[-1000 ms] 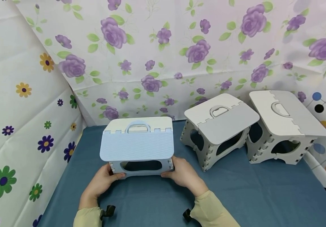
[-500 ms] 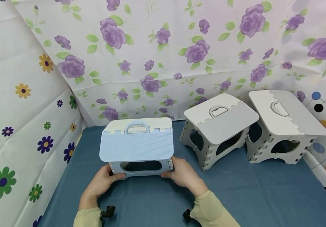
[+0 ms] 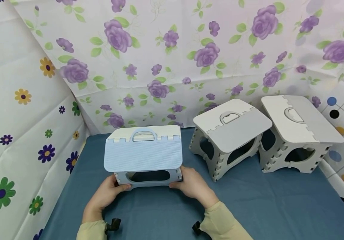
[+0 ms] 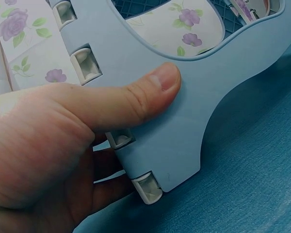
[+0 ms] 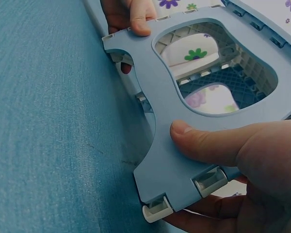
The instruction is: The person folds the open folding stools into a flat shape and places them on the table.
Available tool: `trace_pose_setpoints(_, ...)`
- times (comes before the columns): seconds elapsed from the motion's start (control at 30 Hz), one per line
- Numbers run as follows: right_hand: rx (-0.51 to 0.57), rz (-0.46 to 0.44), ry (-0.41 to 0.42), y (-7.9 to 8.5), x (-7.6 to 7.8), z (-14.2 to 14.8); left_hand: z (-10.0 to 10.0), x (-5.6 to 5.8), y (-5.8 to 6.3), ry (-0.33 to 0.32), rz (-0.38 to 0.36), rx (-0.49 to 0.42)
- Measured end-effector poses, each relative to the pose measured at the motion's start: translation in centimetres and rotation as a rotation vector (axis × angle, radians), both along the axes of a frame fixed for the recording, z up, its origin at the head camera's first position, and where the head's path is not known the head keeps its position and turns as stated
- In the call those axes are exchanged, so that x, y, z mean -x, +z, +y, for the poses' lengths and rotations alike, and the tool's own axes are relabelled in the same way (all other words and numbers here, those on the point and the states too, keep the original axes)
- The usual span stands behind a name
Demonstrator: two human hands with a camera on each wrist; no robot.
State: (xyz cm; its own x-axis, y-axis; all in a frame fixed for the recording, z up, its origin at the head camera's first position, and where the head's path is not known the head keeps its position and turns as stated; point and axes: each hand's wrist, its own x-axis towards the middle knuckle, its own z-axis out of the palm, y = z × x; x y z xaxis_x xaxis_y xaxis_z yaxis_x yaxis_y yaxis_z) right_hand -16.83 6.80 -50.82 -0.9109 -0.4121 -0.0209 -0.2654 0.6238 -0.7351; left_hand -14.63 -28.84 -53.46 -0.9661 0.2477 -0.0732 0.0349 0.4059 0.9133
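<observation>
A light blue and white folding step stool (image 3: 143,155) stands unfolded at the left of the table, its blue handle loop lying on top. My left hand (image 3: 107,191) grips its near left leg corner. In the left wrist view the thumb (image 4: 155,90) lies flat on the blue front panel, with the other fingers behind the hinged edge. At the near right corner my right hand (image 3: 194,185) holds the stool the same way. Its thumb (image 5: 199,141) presses the panel below the oval opening in the right wrist view, while its other fingers are partly hidden behind the leg.
Two grey and white folding stools stand unfolded on the right, one (image 3: 233,126) angled beside the blue one and another (image 3: 302,123) close against it. A blue cloth (image 3: 267,206) covers the table. Flowered sheets (image 3: 157,66) hang behind and at the left.
The whole head view has shifted very slightly. Both hands keep their hold on the blue stool, and the stools stay in place.
</observation>
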Motion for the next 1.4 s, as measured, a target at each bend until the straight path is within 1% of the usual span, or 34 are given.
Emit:
trace_pose_setpoints(0.13,0.002,-0.007,-0.003,0.02,-0.09,-0.07,-0.05,0.01,0.06,-0.003,-0.003,-0.007)
trace_pose_setpoints(0.37,-0.012,-0.017,-0.006,-0.24,-0.54,-0.11,-0.10,-0.44,0.04,-0.026,-0.043,-0.020)
trace_pose_setpoints(0.53,-0.007,-0.010,-0.003,-0.41,-0.63,-0.17,-0.11,-0.55,-0.01,-0.031,-0.027,-0.012)
trace_pose_setpoints(0.73,-0.018,0.011,0.006,-0.22,-0.48,-0.22,0.01,-0.37,-0.06,-0.011,-0.019,0.017)
trace_pose_setpoints(1.0,-0.014,0.003,0.013,0.00,-0.31,-0.28,-0.01,-0.22,0.02,0.004,-0.019,0.021)
trace_pose_setpoints(1.23,-0.008,0.000,0.013,0.16,-0.19,-0.34,0.02,-0.07,0.07,0.011,0.010,0.050)
trace_pose_setpoints(1.4,-0.006,0.003,0.016,0.24,-0.28,-0.38,0.06,-0.05,0.01,0.011,0.013,0.057)
